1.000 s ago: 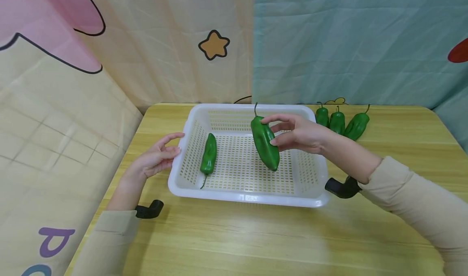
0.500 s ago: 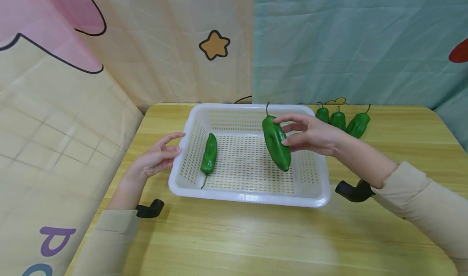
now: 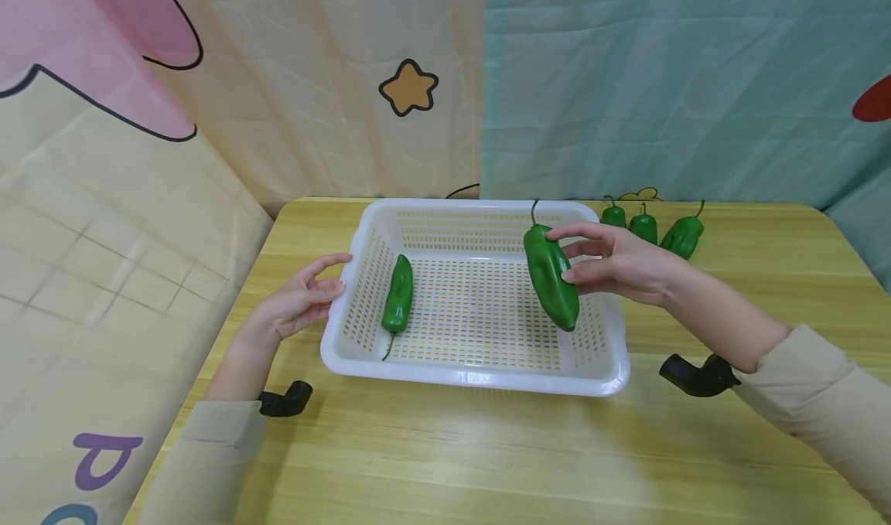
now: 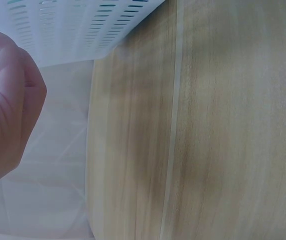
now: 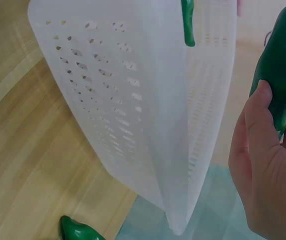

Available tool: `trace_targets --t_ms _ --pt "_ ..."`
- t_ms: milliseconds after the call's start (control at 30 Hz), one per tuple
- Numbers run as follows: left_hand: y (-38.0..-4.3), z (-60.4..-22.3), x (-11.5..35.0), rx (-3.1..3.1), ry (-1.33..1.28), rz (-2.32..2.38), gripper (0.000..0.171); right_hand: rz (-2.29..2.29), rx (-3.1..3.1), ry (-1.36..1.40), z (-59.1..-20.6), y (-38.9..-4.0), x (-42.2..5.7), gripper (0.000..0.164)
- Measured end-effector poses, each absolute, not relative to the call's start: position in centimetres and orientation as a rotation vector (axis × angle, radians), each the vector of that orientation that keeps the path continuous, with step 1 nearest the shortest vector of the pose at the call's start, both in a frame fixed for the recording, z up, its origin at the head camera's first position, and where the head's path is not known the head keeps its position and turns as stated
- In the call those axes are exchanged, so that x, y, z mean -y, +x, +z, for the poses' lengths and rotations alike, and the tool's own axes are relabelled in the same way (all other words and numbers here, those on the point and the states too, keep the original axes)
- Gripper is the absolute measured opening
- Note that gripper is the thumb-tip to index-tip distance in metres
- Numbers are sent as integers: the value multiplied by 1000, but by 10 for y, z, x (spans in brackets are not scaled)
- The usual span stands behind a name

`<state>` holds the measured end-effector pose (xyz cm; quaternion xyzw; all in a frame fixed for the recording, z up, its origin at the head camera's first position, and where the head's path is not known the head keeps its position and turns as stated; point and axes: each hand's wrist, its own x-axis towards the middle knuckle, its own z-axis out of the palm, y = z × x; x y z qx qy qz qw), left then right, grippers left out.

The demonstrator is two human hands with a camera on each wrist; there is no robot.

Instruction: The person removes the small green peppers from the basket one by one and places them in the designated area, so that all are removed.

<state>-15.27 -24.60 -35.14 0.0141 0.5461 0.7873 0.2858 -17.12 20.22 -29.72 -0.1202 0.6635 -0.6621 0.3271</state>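
In the head view my right hand (image 3: 619,262) pinches a large green pepper (image 3: 550,277) between thumb and fingers. The pepper hangs over the right part of a white plastic basket (image 3: 473,381), its stem upward and its tip tilted down to the right. My left hand (image 3: 299,297) holds the basket's left rim, with bent fingers and thumb at the edge; the left wrist view shows the same hand (image 4: 10,100) beside the perforated wall. Inside the basket, toward its left side, lies a slimmer green pepper (image 3: 398,293), stem toward me.
Behind the basket's right end, three more green peppers lie on the wooden table (image 3: 445,463): one pepper (image 3: 613,216), a middle pepper (image 3: 643,226) and a right pepper (image 3: 683,236). The right hand partly covers them. A printed curtain (image 3: 313,84) stands along the table's back edge.
My right hand has moved to the right with its pepper, from over the basket's middle to near its right wall. The left hand, basket and slim pepper have stayed put.
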Motion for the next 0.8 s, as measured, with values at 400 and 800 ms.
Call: trace_targets --t_ms 400,800 --pt "-152 -351 247 -1442 46 2114 39 -1749 -1771 -289 -303 -166 -226 45" --pt "-153 -351 246 -1438 39 2113 39 -1853 -1733 -308 -317 -162 -256 46"
